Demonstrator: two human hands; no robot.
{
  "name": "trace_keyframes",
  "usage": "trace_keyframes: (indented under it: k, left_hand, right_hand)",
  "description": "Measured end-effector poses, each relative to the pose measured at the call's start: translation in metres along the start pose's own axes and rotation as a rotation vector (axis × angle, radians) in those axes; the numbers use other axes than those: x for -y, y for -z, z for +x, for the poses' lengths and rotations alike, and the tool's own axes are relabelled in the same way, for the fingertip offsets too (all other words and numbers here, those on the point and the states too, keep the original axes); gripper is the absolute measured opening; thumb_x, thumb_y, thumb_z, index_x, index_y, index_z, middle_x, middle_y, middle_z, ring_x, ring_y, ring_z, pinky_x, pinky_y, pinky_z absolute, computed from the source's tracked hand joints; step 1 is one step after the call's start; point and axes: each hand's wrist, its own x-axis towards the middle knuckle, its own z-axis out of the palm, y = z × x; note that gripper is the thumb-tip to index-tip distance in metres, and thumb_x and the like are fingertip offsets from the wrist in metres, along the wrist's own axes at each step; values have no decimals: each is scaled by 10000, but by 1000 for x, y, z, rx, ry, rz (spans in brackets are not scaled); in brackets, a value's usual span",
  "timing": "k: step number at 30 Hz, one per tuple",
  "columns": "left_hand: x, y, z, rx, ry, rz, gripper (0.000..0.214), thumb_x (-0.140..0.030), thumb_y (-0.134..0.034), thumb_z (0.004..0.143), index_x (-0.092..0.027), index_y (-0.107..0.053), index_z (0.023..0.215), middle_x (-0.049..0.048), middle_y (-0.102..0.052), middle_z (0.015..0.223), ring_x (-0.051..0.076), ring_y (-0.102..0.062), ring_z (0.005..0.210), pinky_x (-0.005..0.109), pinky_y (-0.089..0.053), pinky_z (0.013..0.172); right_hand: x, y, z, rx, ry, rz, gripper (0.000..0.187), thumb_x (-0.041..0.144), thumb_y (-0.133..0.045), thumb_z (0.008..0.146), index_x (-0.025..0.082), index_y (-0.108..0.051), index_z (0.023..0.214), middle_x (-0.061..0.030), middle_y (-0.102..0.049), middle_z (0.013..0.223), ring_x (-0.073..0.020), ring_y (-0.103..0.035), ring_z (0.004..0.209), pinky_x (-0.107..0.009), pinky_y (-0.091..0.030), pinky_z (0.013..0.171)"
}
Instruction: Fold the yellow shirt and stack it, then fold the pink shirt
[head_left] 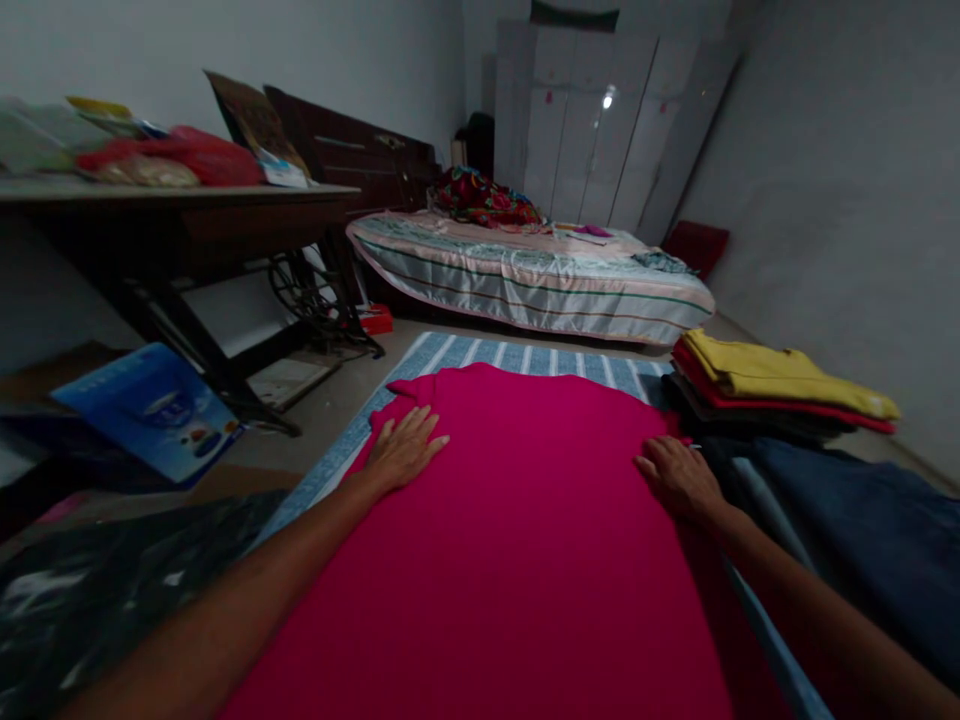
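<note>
A bright pink garment (pixel 517 520) lies spread out before me on a blue cloth with white stripes (pixel 450 352). My left hand (pixel 405 447) rests flat on the garment's left side near its far end, fingers stretched out. On the right side, my right hand (pixel 679 475) presses down on the garment's edge with its fingers spread and slightly bent. Neither hand grips anything. The near end of the garment runs out of view at the bottom.
To the right sit a stack of folded clothes (pixel 787 380), yellow on top, and dark blue clothing (pixel 862 530). A treadle table (pixel 187 200) and a blue box (pixel 154 415) stand left. Behind are a bed (pixel 540 280) and a wardrobe (pixel 585 130).
</note>
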Motion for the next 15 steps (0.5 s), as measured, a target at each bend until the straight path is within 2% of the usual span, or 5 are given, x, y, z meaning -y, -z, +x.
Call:
trace_keyframes:
  k: [3,6,10,15]
  left_hand:
    - [-3,6,-1,24,10,12,596,-431,-285,947,-134,-336,1462,135,-228,1562,272,-164,1452,553,-155,1134]
    - [-15,14,-14,-6,31,28,593,-437,-288,944,-110,-400,1427,161,-225,1558,292,-166,1449,555,-168,1127]
    - [-30,17,-57,-25,-28,15,578,-450,-318,935,-135,-446,1403,145,-264,1549,273,-191,1445,506,-189,1136]
    - [-25,4,-119,-3,-37,-21,608,-486,-337,916,-155,-434,1417,132,-295,1537,279,-233,1433,501,-222,1130]
  right_hand:
    - [2,0,-13,28,-84,-21,438,423,-351,963,149,-509,1266,-157,-527,1335,-252,-464,1237,-395,-344,995]
    - [15,10,-17,9,-70,-10,407,419,-364,961,157,-539,1218,-158,-528,1329,-258,-466,1231,-400,-340,1000]
    - [45,21,-43,-42,-29,39,399,406,-378,952,168,-546,1224,-152,-507,1367,-274,-432,1273,-430,-309,1045]
    - [65,11,-108,-39,-36,116,503,449,-370,943,143,-511,1315,-166,-463,1421,-292,-389,1330,-441,-301,1080]
